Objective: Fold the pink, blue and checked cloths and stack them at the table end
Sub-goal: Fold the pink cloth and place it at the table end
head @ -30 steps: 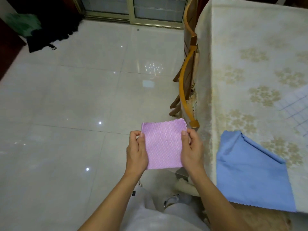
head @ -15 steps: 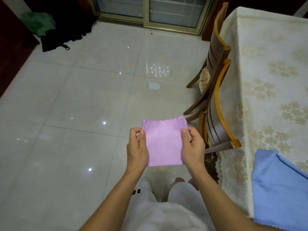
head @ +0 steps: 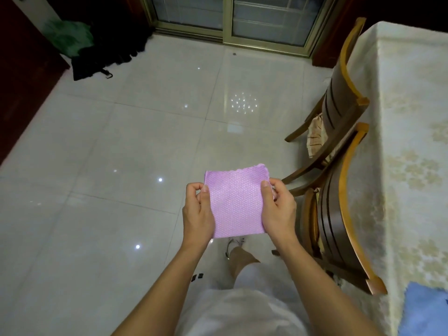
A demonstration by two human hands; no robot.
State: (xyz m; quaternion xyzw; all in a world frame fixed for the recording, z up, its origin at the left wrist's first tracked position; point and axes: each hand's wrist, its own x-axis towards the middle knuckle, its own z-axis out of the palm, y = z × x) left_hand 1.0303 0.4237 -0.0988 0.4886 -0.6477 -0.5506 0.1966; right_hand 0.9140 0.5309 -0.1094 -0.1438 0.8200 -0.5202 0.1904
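A folded pink cloth [head: 236, 202] is held up in the air in front of me, over the tiled floor and left of the table. My left hand [head: 197, 214] pinches its left edge with thumb and fingers. My right hand [head: 278, 209] pinches its right edge the same way. A blue cloth [head: 425, 311] lies on the table's near corner at the bottom right, only partly in view. The checked cloth is out of view.
The table [head: 412, 141] with a cream flowered tablecloth runs along the right side. Two wooden chairs [head: 339, 214] stand pushed against its left side, close to my right arm. Glossy floor tiles spread to the left; dark bags [head: 97, 52] lie by the sliding door.
The view has swung left and away from the table, so the blue cloth has slid to the bottom right corner. Both hands keep the same grip on the pink cloth.
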